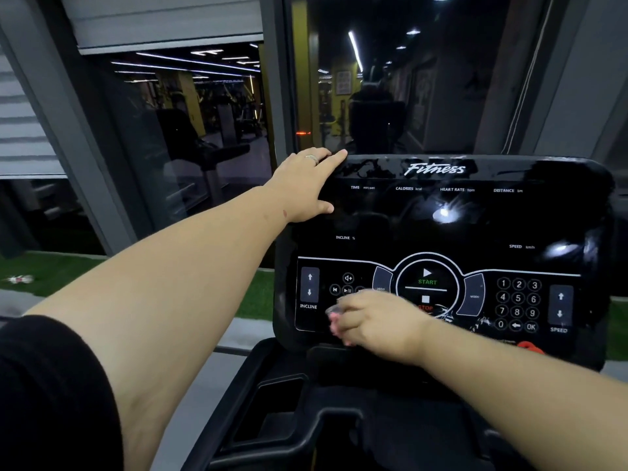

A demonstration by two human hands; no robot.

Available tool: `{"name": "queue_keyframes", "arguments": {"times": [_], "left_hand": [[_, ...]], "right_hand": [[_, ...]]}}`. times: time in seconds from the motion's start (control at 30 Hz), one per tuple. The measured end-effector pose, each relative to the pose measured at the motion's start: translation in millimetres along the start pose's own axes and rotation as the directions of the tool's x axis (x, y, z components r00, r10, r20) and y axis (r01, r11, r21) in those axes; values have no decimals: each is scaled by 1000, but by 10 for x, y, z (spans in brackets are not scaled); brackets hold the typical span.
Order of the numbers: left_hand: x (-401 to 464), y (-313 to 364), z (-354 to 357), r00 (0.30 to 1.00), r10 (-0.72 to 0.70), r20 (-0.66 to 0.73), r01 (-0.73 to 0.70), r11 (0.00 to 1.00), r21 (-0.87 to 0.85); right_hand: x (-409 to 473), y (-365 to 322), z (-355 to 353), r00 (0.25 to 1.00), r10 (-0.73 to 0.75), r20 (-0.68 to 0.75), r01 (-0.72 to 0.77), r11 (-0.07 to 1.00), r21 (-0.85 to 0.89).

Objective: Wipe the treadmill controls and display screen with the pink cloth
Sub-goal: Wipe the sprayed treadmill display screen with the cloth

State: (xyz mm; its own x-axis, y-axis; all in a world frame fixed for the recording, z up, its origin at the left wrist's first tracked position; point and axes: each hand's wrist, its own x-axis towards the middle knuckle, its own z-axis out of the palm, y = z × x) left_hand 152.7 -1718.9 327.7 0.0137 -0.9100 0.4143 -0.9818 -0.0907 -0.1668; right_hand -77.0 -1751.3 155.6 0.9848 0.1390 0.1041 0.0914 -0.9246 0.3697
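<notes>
The black treadmill console (475, 226) fills the right half of the head view, with a dark display screen (424, 215) above a control panel (516, 300) of buttons and a number pad. My left hand (306, 181) grips the console's top left corner, fingers over the upper edge. My right hand (377, 321) presses on the lower left of the control panel, closed around the pink cloth (334, 326), of which only a small bunched edge shows beside the fingers. Wet streaks lie on the panel near the STOP button (425, 302).
A black tray with a recessed cup holder (272, 402) sits below the console. A red safety key (530, 346) is at the console's lower right. Dark glass windows (190, 130) stand behind, and green turf (51, 270) lies at the left.
</notes>
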Motion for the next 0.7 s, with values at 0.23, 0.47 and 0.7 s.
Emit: {"name": "queue_keyframes", "arguments": {"times": [0.23,0.47,0.7], "left_hand": [[5,24,-12,1000,-12,9,12,1000,4],[0,40,-38,1000,-8,14,8,1000,1],[-7,58,-33,1000,-13,8,13,1000,-4]], "right_hand": [[302,16,-148,930,201,-308,-215,977,-12],[-140,-72,77,997,66,-44,-62,996,68],[272,-395,-153,990,139,13,-140,987,74]]}}
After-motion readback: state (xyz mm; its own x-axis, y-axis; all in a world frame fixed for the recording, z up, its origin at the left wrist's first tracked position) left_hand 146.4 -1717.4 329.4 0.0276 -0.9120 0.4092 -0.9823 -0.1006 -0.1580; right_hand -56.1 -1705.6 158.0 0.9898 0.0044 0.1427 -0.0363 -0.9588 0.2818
